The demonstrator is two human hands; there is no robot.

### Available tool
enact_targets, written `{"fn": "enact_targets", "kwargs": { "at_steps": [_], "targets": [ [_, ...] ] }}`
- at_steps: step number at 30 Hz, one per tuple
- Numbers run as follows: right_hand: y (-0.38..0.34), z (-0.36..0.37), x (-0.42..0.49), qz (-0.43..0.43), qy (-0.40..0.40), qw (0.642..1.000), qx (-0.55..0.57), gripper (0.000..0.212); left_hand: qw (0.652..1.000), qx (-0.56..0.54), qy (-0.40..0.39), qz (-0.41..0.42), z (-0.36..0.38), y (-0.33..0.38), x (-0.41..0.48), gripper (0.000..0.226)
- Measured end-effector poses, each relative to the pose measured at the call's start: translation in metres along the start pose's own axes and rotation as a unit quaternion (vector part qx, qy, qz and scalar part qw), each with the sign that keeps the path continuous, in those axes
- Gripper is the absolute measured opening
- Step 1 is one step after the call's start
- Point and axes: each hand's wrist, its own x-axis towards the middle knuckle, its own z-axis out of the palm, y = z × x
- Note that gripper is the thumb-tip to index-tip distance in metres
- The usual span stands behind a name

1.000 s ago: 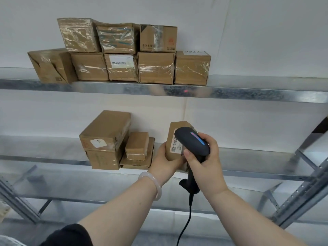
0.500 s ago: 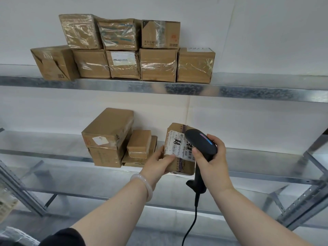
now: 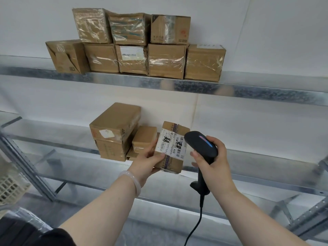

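Observation:
My left hand (image 3: 146, 161) grips a small brown cardboard parcel (image 3: 173, 148) by its left side, thumb across the front. The parcel is tilted, and its white shipping label with barcodes faces me. My right hand (image 3: 215, 162) holds a black corded barcode scanner (image 3: 201, 146) by the handle, its head just right of the label. A blue and pink light glows on top of the scanner. The parcel sits at the front edge of the middle metal shelf (image 3: 257, 176); I cannot tell whether it rests on it.
A stack of brown boxes (image 3: 115, 130) stands on the middle shelf left of the parcel. Several taped boxes (image 3: 134, 43) fill the upper shelf (image 3: 248, 91). A white lattice basket (image 3: 10, 189) sits at the lower left. Slotted steel uprights (image 3: 305, 219) run at the lower right.
My left hand has turned the parcel so its label faces me more fully. The scanner has shifted right, off the label. The view has drifted, so the shelves sit a little lower and right.

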Motion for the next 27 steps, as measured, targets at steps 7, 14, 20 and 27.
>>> {"fn": "enact_targets", "kwargs": {
  "at_steps": [7,14,20,27],
  "targets": [
    [0.004,0.0,-0.005,0.005,-0.099,0.995,-0.022,0.056,0.997,0.038,0.067,0.006,-0.028,0.005,-0.006,0.056],
    [0.007,0.009,0.001,-0.011,-0.208,0.969,-0.129,0.055,0.99,0.077,0.116,-0.012,-0.056,0.0,-0.022,0.054],
    [-0.006,0.03,0.003,-0.066,-0.324,0.921,-0.206,0.052,0.981,0.106,0.16,-0.036,-0.095,0.0,-0.043,0.054],
    [-0.03,0.069,0.0,-0.12,-0.434,0.849,-0.276,0.05,0.972,0.104,0.204,-0.055,-0.141,-0.006,-0.073,0.055]
  ]
}}
